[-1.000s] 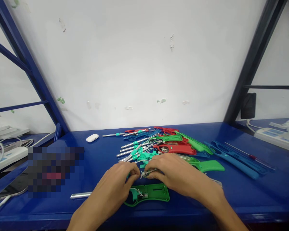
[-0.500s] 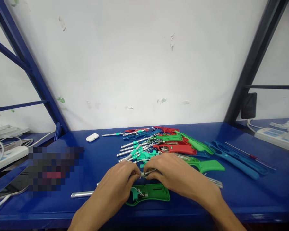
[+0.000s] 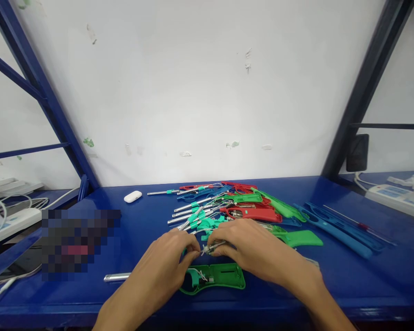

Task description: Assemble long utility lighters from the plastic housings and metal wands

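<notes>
Both my hands meet just above a green plastic handle shell (image 3: 221,276) lying open near the front of the blue bench (image 3: 331,280). My left hand (image 3: 169,262) is closed in a pinch at its fingertips. My right hand (image 3: 251,250) is closed too, pinching a small metal part with thin wires (image 3: 210,248) that both hands hold between them. A silver metal tube (image 3: 116,277) sticks out to the left from under my left hand. Behind my hands lies a pile of red, green and blue handle shells (image 3: 251,209) and metal tubes with teal collars (image 3: 193,214).
A white earbud case (image 3: 132,196) sits on the bench at the back left. Blue handle shells (image 3: 334,227) and a thin rod (image 3: 359,224) lie at the right. Power strips (image 3: 396,195) rest on the side benches. A phone (image 3: 17,269) lies at the left. Blue frame posts stand either side.
Both hands stay together over the green shell, with only slight finger movement on the small part. The view has shifted a little.
</notes>
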A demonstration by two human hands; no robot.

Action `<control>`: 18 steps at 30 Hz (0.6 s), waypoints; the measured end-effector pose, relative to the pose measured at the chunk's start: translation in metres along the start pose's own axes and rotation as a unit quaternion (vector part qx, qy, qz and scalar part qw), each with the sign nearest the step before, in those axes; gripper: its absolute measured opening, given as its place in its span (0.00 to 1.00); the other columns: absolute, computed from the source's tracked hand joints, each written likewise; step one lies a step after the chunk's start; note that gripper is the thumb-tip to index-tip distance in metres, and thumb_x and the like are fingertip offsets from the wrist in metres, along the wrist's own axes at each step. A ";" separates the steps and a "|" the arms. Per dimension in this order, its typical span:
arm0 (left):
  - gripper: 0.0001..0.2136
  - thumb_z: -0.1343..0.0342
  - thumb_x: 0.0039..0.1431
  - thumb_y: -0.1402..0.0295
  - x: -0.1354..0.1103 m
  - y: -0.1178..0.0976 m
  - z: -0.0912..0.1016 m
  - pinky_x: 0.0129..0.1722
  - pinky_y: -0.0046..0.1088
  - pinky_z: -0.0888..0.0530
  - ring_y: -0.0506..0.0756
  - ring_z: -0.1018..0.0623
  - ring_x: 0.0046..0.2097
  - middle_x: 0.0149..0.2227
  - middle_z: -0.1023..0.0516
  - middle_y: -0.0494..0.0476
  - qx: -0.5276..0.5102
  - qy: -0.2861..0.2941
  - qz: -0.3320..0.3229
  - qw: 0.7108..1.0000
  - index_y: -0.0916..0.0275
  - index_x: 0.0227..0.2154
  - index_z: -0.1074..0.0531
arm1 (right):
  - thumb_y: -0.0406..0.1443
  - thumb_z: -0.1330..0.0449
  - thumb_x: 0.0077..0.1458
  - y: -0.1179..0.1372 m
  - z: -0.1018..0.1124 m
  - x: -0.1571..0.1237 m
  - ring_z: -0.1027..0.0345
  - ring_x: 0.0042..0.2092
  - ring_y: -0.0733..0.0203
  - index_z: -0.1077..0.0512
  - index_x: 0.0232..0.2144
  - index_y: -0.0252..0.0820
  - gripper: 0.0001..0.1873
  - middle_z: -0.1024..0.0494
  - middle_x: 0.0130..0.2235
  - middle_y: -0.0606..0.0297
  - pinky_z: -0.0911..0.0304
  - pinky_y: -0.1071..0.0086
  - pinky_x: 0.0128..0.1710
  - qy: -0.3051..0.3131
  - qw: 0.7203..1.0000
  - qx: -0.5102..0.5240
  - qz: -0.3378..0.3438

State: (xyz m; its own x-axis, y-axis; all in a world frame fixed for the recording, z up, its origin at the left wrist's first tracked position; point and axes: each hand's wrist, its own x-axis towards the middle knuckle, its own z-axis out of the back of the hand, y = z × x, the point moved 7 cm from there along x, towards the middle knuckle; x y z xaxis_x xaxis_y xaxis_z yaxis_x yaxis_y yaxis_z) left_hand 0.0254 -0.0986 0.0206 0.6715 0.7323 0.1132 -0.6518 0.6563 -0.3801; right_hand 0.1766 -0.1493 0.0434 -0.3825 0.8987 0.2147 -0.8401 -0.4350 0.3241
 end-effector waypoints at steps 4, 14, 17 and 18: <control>0.10 0.49 0.70 0.66 0.000 -0.005 0.000 0.41 0.34 0.34 0.59 0.23 0.42 0.39 0.19 0.54 0.016 -0.004 -0.005 1.000 0.54 0.38 0.21 | 0.36 0.38 0.70 -0.001 0.000 0.000 0.24 0.37 0.59 0.23 0.35 0.46 0.08 0.16 0.36 0.70 0.43 0.68 0.35 0.000 1.000 -0.004 -0.002; 0.10 0.49 0.70 0.69 -0.002 -0.010 0.002 0.40 0.34 0.35 0.59 0.23 0.41 0.38 0.20 0.54 0.033 -0.011 0.002 0.999 0.54 0.37 0.22 | 0.34 0.36 0.68 0.000 0.001 0.002 0.23 0.38 0.58 0.23 0.34 0.46 0.07 0.16 0.36 0.70 0.44 0.67 0.34 0.001 1.000 -0.010 -0.006; 0.10 0.49 0.70 0.69 -0.002 -0.011 0.001 0.40 0.34 0.34 0.58 0.23 0.41 0.38 0.20 0.54 0.031 -0.008 0.002 0.999 0.55 0.36 0.22 | 0.33 0.37 0.68 0.001 0.001 0.002 0.22 0.39 0.58 0.23 0.35 0.46 0.07 0.16 0.36 0.70 0.44 0.67 0.34 0.002 1.000 -0.011 -0.005; 0.11 0.49 0.70 0.70 -0.001 -0.012 0.001 0.40 0.34 0.34 0.58 0.23 0.41 0.38 0.20 0.54 0.030 -0.006 0.002 1.000 0.55 0.36 0.22 | 0.33 0.37 0.68 0.002 0.001 0.002 0.23 0.39 0.58 0.23 0.35 0.46 0.07 0.16 0.36 0.70 0.44 0.67 0.34 0.002 1.000 -0.012 -0.005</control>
State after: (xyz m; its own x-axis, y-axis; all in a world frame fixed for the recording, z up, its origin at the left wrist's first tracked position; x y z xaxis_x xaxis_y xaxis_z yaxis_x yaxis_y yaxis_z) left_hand 0.0319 -0.1070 0.0257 0.6646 0.7369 0.1237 -0.6747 0.6629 -0.3245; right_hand 0.1745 -0.1481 0.0450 -0.3750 0.9034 0.2082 -0.8528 -0.4242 0.3045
